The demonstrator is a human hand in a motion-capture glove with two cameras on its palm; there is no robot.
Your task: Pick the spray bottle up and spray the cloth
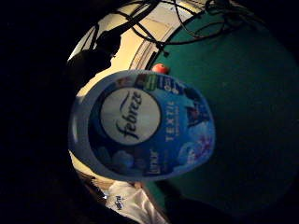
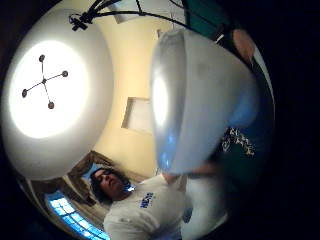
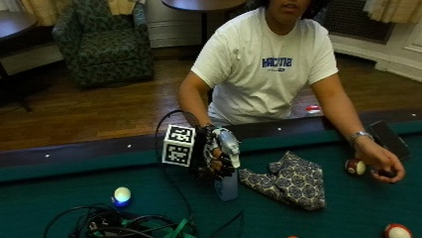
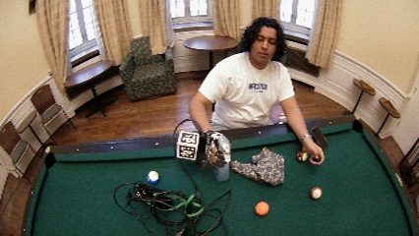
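Outside, the right hand has its grip clamped on the spray bottle beside the cloth; only the palm view reads its label.

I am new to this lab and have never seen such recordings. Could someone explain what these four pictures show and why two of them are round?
No machine here: a person at a green felt billiard table works with a black-gloved right hand. Two pictures come from cameras beside the table, one of them wider. The two round ones come from small cameras on that hand's palm, so the blue-labelled plastic spray bottle fills them. The hand's fingers are curled round the bottle's top. Beside the bottle lies a crumpled patterned cloth. Also on the felt: a white and blue ball, an orange ball, a red and white ball and a tangle of black cables. The bare left hand rests by a dark striped ball.
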